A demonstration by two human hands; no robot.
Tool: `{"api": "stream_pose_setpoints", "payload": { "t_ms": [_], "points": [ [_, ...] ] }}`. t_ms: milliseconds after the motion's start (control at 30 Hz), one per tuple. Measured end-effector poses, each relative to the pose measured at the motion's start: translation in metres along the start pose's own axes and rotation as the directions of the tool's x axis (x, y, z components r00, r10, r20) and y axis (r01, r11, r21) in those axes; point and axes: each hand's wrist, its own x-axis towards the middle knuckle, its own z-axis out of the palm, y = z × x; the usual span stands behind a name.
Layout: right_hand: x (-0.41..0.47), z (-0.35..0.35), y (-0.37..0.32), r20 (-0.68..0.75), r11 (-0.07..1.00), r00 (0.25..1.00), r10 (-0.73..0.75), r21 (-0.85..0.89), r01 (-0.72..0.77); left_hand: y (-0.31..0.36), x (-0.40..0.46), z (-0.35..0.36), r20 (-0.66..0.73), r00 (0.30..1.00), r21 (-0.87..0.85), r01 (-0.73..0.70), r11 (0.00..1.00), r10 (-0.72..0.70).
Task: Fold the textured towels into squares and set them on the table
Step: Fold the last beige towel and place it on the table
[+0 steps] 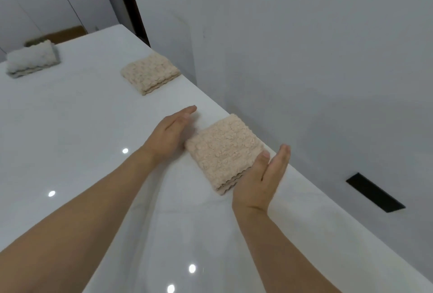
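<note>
Head view is showing the right hand and left hand, fingers straight, flanking a folded beige towel on the white table, seemingly squaring its edges; next, releasing it. Farther off, another beige square and a white towel are lying.

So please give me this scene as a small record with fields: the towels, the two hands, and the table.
surface: glossy white table
nearest towel: beige textured towel folded into a square, near the table's right edge
left hand: open, fingers straight, against the towel's left side
right hand: open, fingers straight, at the towel's right corner
second towel: beige folded square towel, farther along the same edge
third towel: white folded fluffy towel, far left
wall: grey
</note>
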Motion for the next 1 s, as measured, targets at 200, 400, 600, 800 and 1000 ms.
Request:
{"api": "stream_pose_setpoints", "payload": {
  "t_ms": [200, 400, 600, 800, 1000],
  "points": [
    [-0.003, 0.02, 0.006, -0.116, 0.996, 0.99, -0.083, -0.052, 0.077, 0.005, 0.044, 0.017, 0.186, 0.982, -0.295, 0.036, 0.955, 0.02],
    [-0.001, 0.028, 0.017, -0.096, 0.98, 0.983, -0.157, -0.138, 0.143, 0.008, 0.057, 0.034, 0.383, 0.917, -0.34, 0.028, 0.94, 0.112],
    [0.001, 0.032, 0.015, -0.081, 0.974, 0.99, -0.119, -0.203, 0.1, 0.005, 0.061, 0.034, 0.452, 0.881, -0.332, 0.024, 0.943, 0.137],
    [0.004, 0.037, 0.015, -0.089, 0.964, 0.989, -0.118, -0.251, 0.092, 0.009, 0.056, 0.034, 0.449, 0.877, -0.059, -0.162, 0.985, 0.172],
    [0.003, 0.029, 0.01, -0.026, 0.958, 0.992, -0.12, -0.265, 0.109, 0.011, 0.032, 0.017, 0.183, 0.978, 0.39, -0.165, 0.906, 0.1]
  ]
}}
